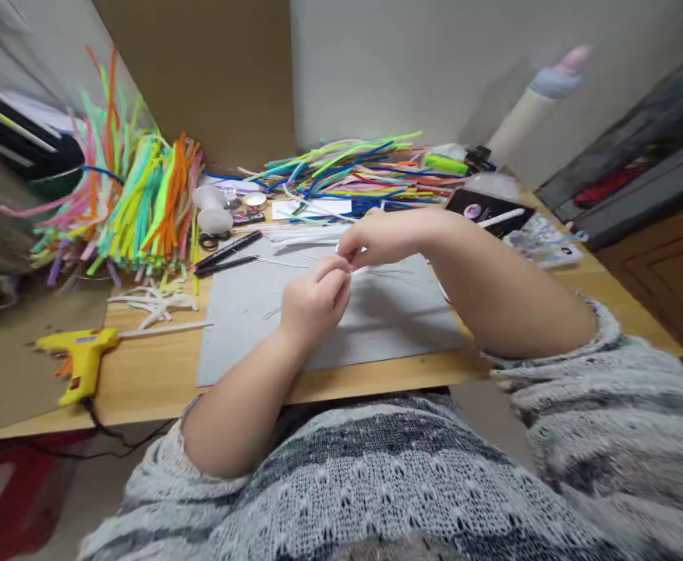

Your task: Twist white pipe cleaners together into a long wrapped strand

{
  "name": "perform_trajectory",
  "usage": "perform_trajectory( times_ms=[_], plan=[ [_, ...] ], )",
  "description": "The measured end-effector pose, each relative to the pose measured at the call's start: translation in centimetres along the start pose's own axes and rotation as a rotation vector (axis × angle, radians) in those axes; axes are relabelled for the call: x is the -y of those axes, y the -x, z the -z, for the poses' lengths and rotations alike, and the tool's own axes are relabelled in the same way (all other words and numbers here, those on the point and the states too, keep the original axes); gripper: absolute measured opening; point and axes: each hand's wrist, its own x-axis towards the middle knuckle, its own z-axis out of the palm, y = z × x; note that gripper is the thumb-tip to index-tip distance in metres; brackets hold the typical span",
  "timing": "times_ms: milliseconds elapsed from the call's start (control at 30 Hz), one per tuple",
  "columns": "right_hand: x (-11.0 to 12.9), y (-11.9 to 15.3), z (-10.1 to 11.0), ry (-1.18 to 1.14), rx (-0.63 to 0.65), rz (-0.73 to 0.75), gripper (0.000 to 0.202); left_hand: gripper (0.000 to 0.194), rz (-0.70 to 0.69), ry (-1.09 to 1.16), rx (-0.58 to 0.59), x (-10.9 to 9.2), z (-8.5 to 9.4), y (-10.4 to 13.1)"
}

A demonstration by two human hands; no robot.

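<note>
Both of my hands meet above the grey mat point(388, 331), their fingertips nearly touching. My left hand point(316, 300) is closed in a pinch, with thumb and forefinger pressed together. Bent down from above, my right hand point(385, 236) also pinches with its fingertips. A small bit of white shows between the fingers, probably a piece of white pipe cleaner, though most of it is hidden. Just behind the hands lie several white pipe cleaners point(306, 239). Thin bare wires point(397, 274) rest on the mat, and black-handled tweezers point(228, 266) lie at its upper left.
A yellow glue gun point(78, 354) lies at the left, near white pipe cleaner scraps point(157, 302). Upright bundles of coloured pipe cleaners point(148, 202) stand behind them. More loose coloured pipe cleaners point(353, 171) are heaped along the wall. A black card point(490, 212) lies to the right.
</note>
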Motion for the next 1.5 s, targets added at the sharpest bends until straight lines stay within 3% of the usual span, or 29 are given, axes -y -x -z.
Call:
perform_trajectory(
  times_ms=[67, 133, 300, 367, 433, 567, 700, 867, 1000, 1167, 1300, 1400, 1500],
  plan=[
    [0.3, -0.1, 0.3, 0.031, -0.053, 0.046, 0.011, 0.010, 0.059, 0.072, 0.015, 0.0, 0.1, -0.2],
    [0.7, 0.1, 0.3, 0.065, -0.255, 0.070, 0.013, 0.009, 0.118, 0.146, 0.008, 0.0, 0.2, -0.4],
    [1.4, 2.0, -2.7, 0.128, -1.334, 0.039, 0.025, 0.007, 0.291, 0.354, -0.107, 0.2, 0.5, -1.0],
    [1.5, 2.6, -4.7, 0.161, -1.478, 0.131, 0.026, 0.007, 0.403, 0.514, -0.175, 0.3, 0.7, -1.2],
    [1.7, 2.7, -6.4, 0.135, -1.433, 0.219, 0.021, 0.010, 0.509, 0.708, -0.220, 0.3, 0.9, -1.5],
    [2.4, 1.5, -7.5, -0.073, -1.306, 0.116, 0.013, 0.015, 0.623, 0.983, -0.224, 0.3, 1.2, -1.9],
    [2.5, 0.4, -7.2, -0.201, -1.089, 0.170, 0.014, 0.018, 0.664, 1.095, -0.204, 0.5, 1.3, -2.0],
    [3.0, 0.8, -7.2, -0.254, -1.080, 0.095, 0.017, 0.020, 0.710, 1.096, -0.267, 0.8, 0.9, -1.9],
    [4.3, 1.7, -6.7, -0.244, -0.957, -0.013, 0.018, 0.015, 0.703, 0.892, -0.282, 0.7, 0.7, -1.5],
    [5.4, 2.4, -5.8, -0.273, -0.775, -0.105, 0.020, 0.008, 0.333, 0.224, -0.254, 0.4, 0.7, -0.9],
    [5.7, 3.0, -4.3, 0.043, -0.637, -0.232, 0.022, 0.010, 0.193, -0.169, -0.084, 0.3, 0.8, -0.6],
    [5.4, 3.4, -2.4, 0.241, -0.565, -0.271, 0.024, 0.012, 0.147, -0.281, 0.019, 0.5, 0.7, -0.6],
    [4.3, 3.3, -0.5, 0.286, -0.535, -0.234, 0.024, 0.015, 0.097, -0.281, 0.066, 0.7, 0.6, -0.6]
  ],
)
